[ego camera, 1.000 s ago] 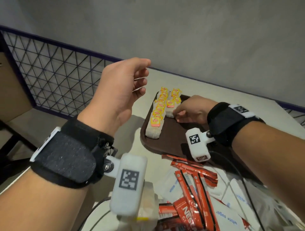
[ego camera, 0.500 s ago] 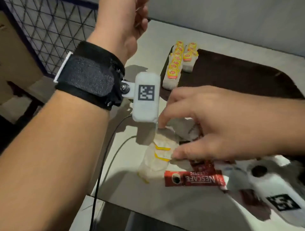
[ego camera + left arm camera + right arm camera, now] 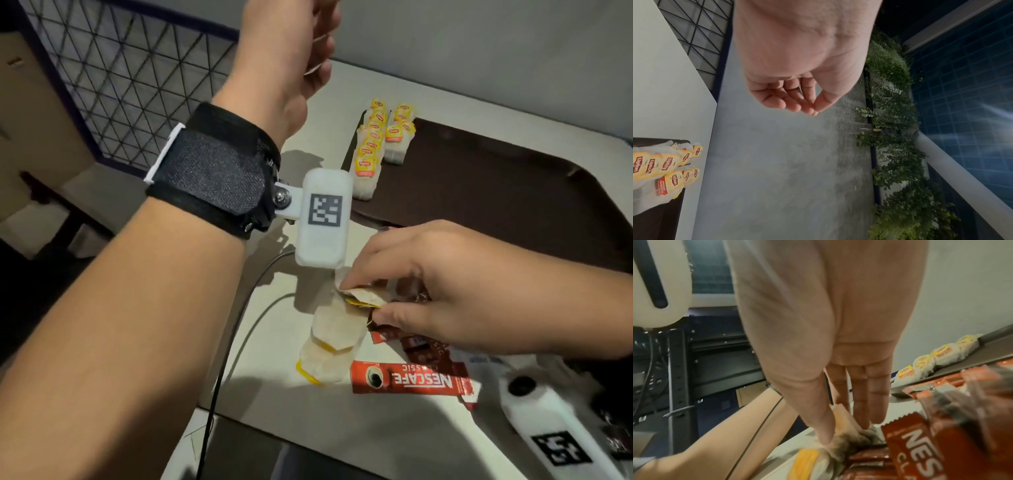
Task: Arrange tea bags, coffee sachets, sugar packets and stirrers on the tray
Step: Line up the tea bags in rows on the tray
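Observation:
A dark brown tray holds two rows of yellow-tagged tea bags at its left end, also visible in the left wrist view. Near the table's front edge lie loose tea bags and red coffee sachets. My right hand is down on this pile, thumb and forefinger pinching one tea bag. The right wrist view shows the same tea bag under my fingertips. My left hand hangs raised above the table's left side, its fingers loosely curled and empty.
White sugar packets lie partly hidden under my right wrist. A black cable runs over the table's front-left edge. A wire mesh fence stands to the left and a grey wall behind the table.
My right hand left the tea bag rows on the tray, came back to the loose pile and pinched a tea bag. The view tilted down. My left hand stayed raised.

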